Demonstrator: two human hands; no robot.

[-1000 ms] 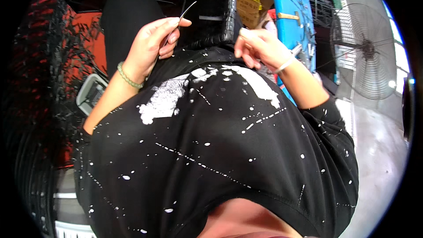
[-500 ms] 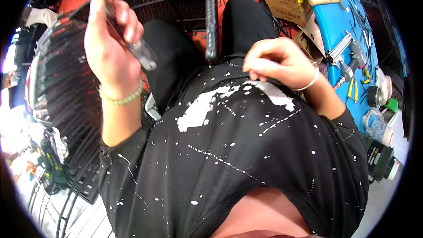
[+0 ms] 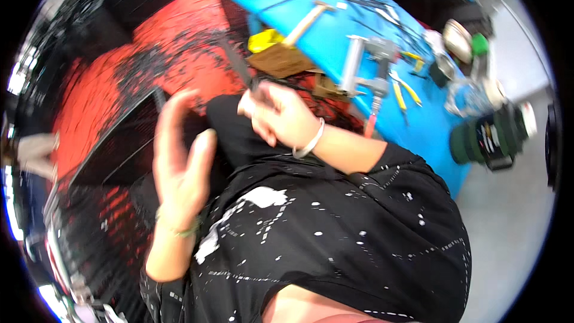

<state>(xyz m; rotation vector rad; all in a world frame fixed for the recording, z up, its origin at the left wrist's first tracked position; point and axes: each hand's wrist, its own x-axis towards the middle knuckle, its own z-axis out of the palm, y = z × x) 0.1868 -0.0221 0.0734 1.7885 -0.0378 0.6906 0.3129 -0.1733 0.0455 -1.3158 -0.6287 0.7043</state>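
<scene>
My right hand [image 3: 286,116] is closed around a long, dark, blade-like tool [image 3: 236,63]. The tool points up and to the left, away from my wrist, and motion smears its outline, so its exact kind is unclear. To the left, my left hand [image 3: 182,164] is raised with thumb and fingers apart, holding nothing. It is blurred too. Beside that hand stands a black woven-mesh piece [image 3: 128,137], partly hidden behind my fingers and leg.
On my right is a blue table [image 3: 427,125] bearing a hammer [image 3: 306,23], a staple gun [image 3: 378,63], yellow-handled pliers [image 3: 403,91], dark strips and a dark green jug [image 3: 491,136]. A cardboard box [image 3: 281,60] with yellow plastic sits beside it. Black scraps litter the red floor [image 3: 197,9].
The view has swung toward the blue table. My left hand has let go of the metal tool it held and opened. My right hand, without a tool before, now grips a dark blade-like one.
</scene>
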